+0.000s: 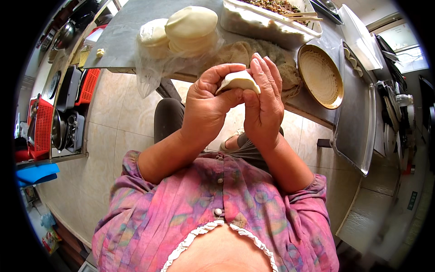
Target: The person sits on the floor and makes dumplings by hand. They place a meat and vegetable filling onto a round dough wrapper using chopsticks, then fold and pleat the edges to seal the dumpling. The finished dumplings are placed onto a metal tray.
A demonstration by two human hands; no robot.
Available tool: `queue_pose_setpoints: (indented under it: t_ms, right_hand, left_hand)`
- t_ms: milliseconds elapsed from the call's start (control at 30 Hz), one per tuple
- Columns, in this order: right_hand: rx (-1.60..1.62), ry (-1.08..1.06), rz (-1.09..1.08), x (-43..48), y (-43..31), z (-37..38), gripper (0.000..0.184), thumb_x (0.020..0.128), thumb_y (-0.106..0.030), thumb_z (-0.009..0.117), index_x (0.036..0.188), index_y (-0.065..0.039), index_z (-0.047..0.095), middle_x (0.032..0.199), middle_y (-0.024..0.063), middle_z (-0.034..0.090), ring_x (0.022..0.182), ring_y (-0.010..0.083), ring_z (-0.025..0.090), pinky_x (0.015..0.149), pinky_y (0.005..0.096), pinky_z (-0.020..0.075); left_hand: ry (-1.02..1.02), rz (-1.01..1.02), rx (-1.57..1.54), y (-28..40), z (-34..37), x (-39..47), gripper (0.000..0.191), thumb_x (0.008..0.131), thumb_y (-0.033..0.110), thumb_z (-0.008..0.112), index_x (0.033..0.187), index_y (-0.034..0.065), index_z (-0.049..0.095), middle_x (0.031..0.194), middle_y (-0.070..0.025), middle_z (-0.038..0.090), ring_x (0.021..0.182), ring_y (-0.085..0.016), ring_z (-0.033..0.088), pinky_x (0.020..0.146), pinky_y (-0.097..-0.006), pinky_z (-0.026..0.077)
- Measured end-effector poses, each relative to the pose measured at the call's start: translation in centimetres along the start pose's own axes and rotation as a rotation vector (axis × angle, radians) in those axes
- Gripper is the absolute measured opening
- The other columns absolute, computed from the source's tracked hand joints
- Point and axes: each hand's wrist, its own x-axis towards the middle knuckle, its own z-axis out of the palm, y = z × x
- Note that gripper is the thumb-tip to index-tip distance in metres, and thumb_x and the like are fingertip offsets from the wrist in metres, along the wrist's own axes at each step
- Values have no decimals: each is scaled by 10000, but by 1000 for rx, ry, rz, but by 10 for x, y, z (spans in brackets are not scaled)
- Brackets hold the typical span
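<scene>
A half-moon dumpling (239, 81) of pale dough is held between both hands, in front of the table's near edge. My left hand (212, 93) grips its left end, with the thumb along the near side and the forefinger over the far side. At the right end, my right hand (263, 98) presses with thumb and fingers. Beyond them on the table stand two stacks of round dough wrappers (192, 25), partly in a clear plastic bag (149, 74). A white tub (268, 29) of chopped filling (272, 5) sits at the back, with chopsticks (302, 15) resting across it.
A crumpled cloth (238, 52) lies behind my hands. To its right are a round shallow basket (321, 76) dusted with flour and a metal tray (355, 112) holding pieces of dough (353, 61). A dough scrap (100, 53) lies at the left. Red baskets (42, 125) fill the left shelf.
</scene>
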Motion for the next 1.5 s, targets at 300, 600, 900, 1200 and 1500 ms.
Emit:
queue_pose_setpoints:
  t_ms: [300,600,900,1200,1500]
  right_hand:
    - [32,27,-19,17,-17,-25,428,773,-193,707,1136,7,601,1108,173,615,1047,338,537,933,420,383]
    - [63,31,-12,28,-17,-46,247,652,-21,740,888,-26,665,840,99,627,711,234,580,635,319,460]
    - [86,-40,26,29,1,-80,196,669,15,722,857,-26,687,843,110,647,741,223,629,646,305,510]
    - [-312,6,44,51,108,-224,160,717,30,718,863,-28,691,866,116,666,796,203,652,673,285,526]
    - [-667,-25,310,19,320,-359,107,726,-39,697,833,-35,695,840,112,673,807,260,643,747,325,509]
  left_hand:
    - [-33,302,299,-1,5,1,388,819,-79,605,1185,8,511,1091,-107,619,988,-140,591,867,-261,491]
    - [-100,282,540,-5,14,0,423,809,-73,630,1209,12,520,1059,-72,614,969,-112,580,836,-226,468]
    - [-242,32,315,-12,40,11,545,811,-125,567,1320,-27,401,1177,-116,560,1089,-149,537,916,-255,448]
    - [-216,421,867,-40,24,43,446,832,-47,575,1263,-49,464,1219,-180,562,1129,-251,554,971,-341,423]
    - [-200,541,1245,-54,-1,58,325,858,15,540,1178,-45,537,1148,-192,603,1075,-289,587,935,-357,442]
